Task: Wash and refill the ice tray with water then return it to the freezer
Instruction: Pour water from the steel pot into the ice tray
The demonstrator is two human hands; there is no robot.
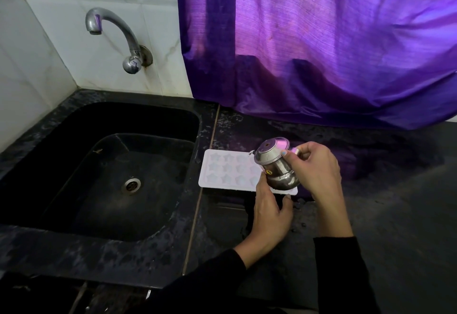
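Ice tray (228, 169): white, star-shaped cells, lying flat on the dark stone surface (385, 190) just right of the sink (74, 125). From the sink drain (131, 185) it sits at about 3 o'clock. Whether the cells hold water cannot be told.

Right hand (315, 167): grip closed around a small steel pot (277, 164). Pot is tilted, mouth toward 10 o'clock, held over the right end of the tray. Thumb with a blue-painted nail lies on the pot's neck. No clear stream visible at the rim.

Left hand (270, 211): at the tray's near right corner, 6 o'clock from the pot. Fingers reach up by the pot's belly, thumb by the tray's edge. Grip loose and narrow; can't tell if it actually presses on tray or pot.

Writing: one small yellow round sticker (268, 172) on the pot's body with a dark mark that looks like "3". Too small to be sure. No other brand or label readable.

Tap (116, 34): chrome, wall-mounted, at 12 o'clock above the sink, no water running. Sink basin black.

Purple curtain (321, 41) hangs behind the surface at 12 o'clock from the tray, hem touching the surface. Both sleeves (343, 271) black.
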